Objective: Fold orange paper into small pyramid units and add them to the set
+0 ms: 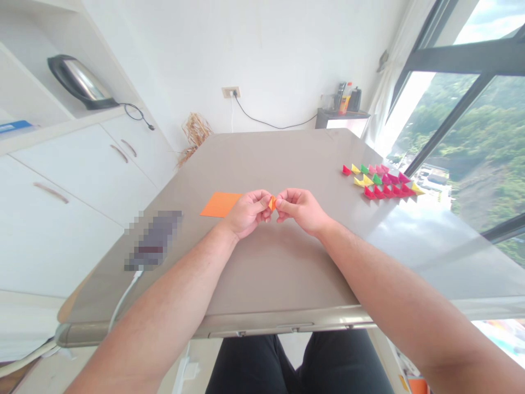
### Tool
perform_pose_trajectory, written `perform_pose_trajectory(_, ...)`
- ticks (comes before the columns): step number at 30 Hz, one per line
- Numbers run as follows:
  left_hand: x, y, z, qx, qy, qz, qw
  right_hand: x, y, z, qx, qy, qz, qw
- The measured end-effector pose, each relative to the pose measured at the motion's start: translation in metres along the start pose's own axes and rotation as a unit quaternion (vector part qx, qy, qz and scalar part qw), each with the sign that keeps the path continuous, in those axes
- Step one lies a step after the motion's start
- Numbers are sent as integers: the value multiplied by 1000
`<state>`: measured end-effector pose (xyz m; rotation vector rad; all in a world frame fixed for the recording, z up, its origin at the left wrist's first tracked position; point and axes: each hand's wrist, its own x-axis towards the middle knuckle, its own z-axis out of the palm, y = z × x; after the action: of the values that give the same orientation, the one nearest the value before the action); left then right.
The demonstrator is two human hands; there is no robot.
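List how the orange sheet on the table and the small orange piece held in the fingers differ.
Size: the orange sheet is much larger than the small orange piece.
Shape: the sheet lies flat, while the piece looks folded.
Place: the sheet is on the table, whereas the piece is held between the left hand and right hand.
Shared: both are orange.

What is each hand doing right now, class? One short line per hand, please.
Left hand: closed, pinching one side of the small folded orange paper.
Right hand: closed, pinching the other side of the same paper.
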<state>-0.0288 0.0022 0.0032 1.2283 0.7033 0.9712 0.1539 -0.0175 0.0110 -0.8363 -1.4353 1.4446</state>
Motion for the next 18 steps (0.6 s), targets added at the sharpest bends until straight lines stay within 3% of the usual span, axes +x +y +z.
perform_pose_trajectory(7,1,-3,1,-20,7,-21,1000,3,4,0,24,-37,-18,999)
perform_pose_trajectory(13,0,2,2,-35,12,-18,999,4,4,-1,19,30,-1,999)
perform_pose_trajectory(18,-2,6,3,-28,25,-7,999,3,4,-2,23,22,6,999)
